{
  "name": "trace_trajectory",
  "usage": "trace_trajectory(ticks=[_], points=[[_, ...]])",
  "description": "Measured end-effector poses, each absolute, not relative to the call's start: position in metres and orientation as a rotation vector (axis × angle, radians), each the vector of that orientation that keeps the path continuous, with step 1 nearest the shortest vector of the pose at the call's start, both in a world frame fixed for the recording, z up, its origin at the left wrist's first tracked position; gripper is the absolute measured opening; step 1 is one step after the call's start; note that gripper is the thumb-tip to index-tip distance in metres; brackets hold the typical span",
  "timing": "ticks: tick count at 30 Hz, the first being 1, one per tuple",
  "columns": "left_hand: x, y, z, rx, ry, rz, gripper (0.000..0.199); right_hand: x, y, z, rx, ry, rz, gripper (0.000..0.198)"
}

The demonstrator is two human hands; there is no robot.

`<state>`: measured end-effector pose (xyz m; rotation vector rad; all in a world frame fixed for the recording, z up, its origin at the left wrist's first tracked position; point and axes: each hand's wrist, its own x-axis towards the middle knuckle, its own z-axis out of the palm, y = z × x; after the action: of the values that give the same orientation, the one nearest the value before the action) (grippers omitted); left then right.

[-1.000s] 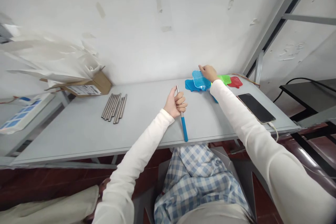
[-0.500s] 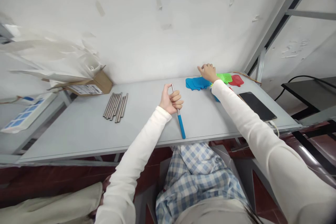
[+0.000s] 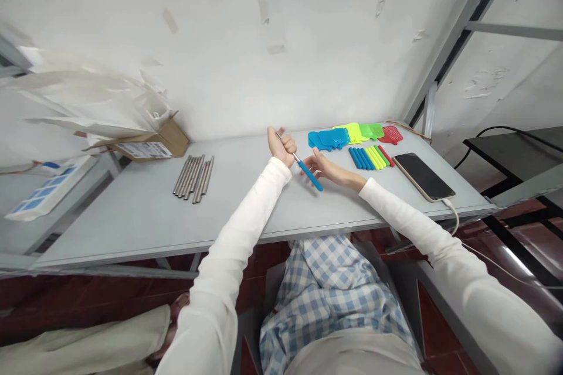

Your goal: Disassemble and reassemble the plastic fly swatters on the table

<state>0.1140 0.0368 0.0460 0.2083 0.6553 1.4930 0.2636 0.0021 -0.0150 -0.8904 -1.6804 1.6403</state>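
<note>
1. My left hand (image 3: 282, 147) is closing its fingers around a thin metal rod (image 3: 296, 157). The top end of the rod is poking up by my thumb.
2. A blue handle (image 3: 311, 177) is sitting on the low end of the rod. It is sticking out below my left fist, on the side toward my right hand (image 3: 329, 170).
3. The rod and the handle are making one long line. That line is slanting from my left fist down to the right, and the blue end is pointing back toward my body.
4. My right hand is being the nearer one to the blue end. Its fingers are spreading and bending a little, right beside the handle. I am not able to tell if they are touching it.
5. My left hand is having the metal part, so the blue part is lying between my two hands, above the gray table (image 3: 246, 211).
6. More metal tubes (image 3: 192, 179) are lying well off to my left. A row of colored handles (image 3: 372, 157) is lying past my right hand, and flat blue pieces (image 3: 328, 139) are resting behind it, near the wall.
</note>
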Motion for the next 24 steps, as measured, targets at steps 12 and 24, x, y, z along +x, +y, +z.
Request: trace_trajectory(ticks=[12,24], points=[[0.112,0.052,0.007,0.270,0.726,1.507,0.040,0.249,0.038,-0.028,-1.117,-1.975,1.076,0.037],[0.089,0.067,0.025,0.205,0.898,1.622,0.049,0.241,-0.013,-0.028,-1.177,-1.814,1.383,0.046]])
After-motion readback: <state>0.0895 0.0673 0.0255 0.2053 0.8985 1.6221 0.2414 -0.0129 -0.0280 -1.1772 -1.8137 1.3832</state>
